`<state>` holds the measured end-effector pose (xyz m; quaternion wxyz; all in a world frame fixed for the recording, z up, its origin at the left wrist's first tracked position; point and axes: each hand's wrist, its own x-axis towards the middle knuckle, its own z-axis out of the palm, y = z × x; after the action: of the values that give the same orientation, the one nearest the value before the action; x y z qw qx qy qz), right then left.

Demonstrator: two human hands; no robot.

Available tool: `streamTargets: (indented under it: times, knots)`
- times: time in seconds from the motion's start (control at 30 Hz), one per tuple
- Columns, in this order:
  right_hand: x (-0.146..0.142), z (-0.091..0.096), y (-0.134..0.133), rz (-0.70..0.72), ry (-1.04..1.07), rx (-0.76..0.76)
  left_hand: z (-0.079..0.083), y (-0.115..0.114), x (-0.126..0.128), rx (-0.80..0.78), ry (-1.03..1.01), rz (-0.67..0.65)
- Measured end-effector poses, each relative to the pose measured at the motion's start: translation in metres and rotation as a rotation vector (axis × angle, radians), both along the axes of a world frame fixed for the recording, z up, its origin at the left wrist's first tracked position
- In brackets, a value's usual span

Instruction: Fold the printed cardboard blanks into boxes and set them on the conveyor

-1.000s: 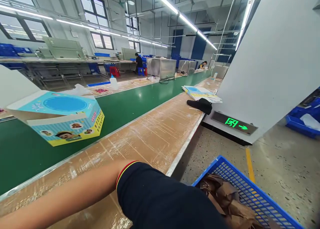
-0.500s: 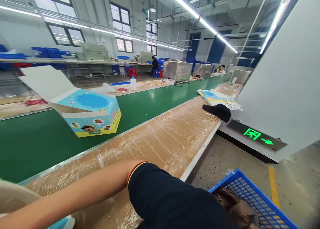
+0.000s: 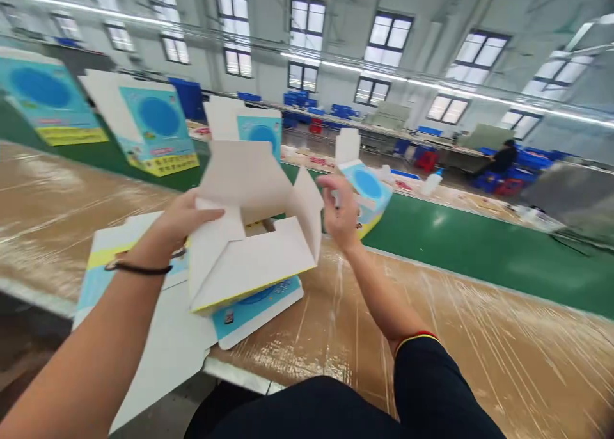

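Holding the open box (image 3: 259, 260) with the left hand (image 3: 180, 224), in a grip clamped on the left flap (image 3: 223, 234), with the thumb over the plain white inner side and the other fingers hidden behind. Hovering with the right hand (image 3: 340, 215) just beside the right flap (image 3: 309, 218), in a loose grip with bent fingers apart from the thumb and nothing visible between; impossible to tell whether touching the flap or just short of it. Tilted straight ahead, near the close edge of the brown surface (image 3: 330, 324) and above some flat cartons (image 3: 177, 336), with a back flap (image 3: 244, 170) upright and a small dark gap amid the white folds. Judging by the thin card, probably light for the size, fairly stiff along the folded edges, springy at the loose flaps, perhaps slightly slippery on the printed outside, and easy to crease or dent under a hard pinch. Best held with flat fingers on the side walls, close to the folded corners, rather than by one flap alone. Standing beyond on the green belt (image 3: 460, 240): more boxes (image 3: 160, 135) in blue and yellow.
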<state>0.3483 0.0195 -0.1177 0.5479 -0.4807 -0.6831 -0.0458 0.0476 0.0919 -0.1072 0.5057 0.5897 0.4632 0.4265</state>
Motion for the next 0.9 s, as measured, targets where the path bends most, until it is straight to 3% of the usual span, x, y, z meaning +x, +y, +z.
streamTargets:
  times: [0.07, 0.13, 0.2, 0.27, 0.37, 0.5, 0.6, 0.8, 0.9]
  knots:
    - [0.02, -0.007, 0.025, 0.049, 0.315, -0.122, 0.0, 0.003, 0.005, -0.038, -0.021, 0.022]
    - [0.022, -0.014, 0.046, 0.212, 0.496, -0.347, -0.002, 0.01, 0.013, -0.053, -0.057, 0.043]
    - [0.013, -0.021, 0.06, 0.412, 0.543, -0.575, -0.006, 0.017, 0.017, -0.062, -0.085, 0.09]
    - [0.001, -0.025, 0.068, 0.548, 0.506, -0.706, -0.013, 0.023, 0.016, -0.037, -0.129, 0.13]
    - [-0.011, -0.029, 0.075, 0.599, 0.394, -0.717, -0.025, 0.028, 0.012, 0.114, -0.25, 0.166]
    - [-0.017, -0.034, 0.084, 0.544, 0.292, -0.495, -0.035, 0.029, 0.013, 0.336, -0.258, 0.271]
    - [-0.018, -0.038, 0.086, 0.462, 0.257, -0.41, -0.032, 0.027, 0.013, 0.371, -0.029, 0.252]
    - [-0.021, -0.028, 0.082, 0.349, -0.041, -0.629, -0.005, 0.018, 0.017, 0.347, 0.769, 0.005]
    - [-0.031, -0.022, 0.08, 0.227, -0.202, -0.701, 0.002, 0.011, 0.026, 0.359, 1.022, -0.036]
